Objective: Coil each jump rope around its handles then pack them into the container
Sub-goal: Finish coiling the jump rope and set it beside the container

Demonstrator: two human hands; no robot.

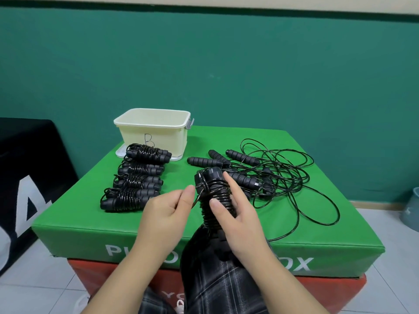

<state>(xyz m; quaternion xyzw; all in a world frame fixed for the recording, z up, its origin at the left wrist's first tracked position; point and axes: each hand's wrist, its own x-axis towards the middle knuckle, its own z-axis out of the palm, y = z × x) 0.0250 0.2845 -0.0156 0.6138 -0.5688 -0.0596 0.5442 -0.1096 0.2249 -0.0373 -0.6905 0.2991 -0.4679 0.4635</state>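
Note:
My right hand [235, 214] grips a black jump rope bundle [212, 189], handles upright with cord wound around them, above the front of the green plyo box [90, 227]. My left hand [165, 209] pinches the cord's loose loop at the bundle's left side. Several coiled jump ropes [136, 177] lie in a row on the left of the box. Behind them stands the cream container [154, 130], open. A tangle of uncoiled ropes [278, 175] with black foam handles lies on the right.
The container stands on its lid [120, 152] near the box's far left corner. A red box [328, 293] sits under the green one. A black padded block [27, 177] stands at left, a grey bin [411, 209] at far right, a green wall behind.

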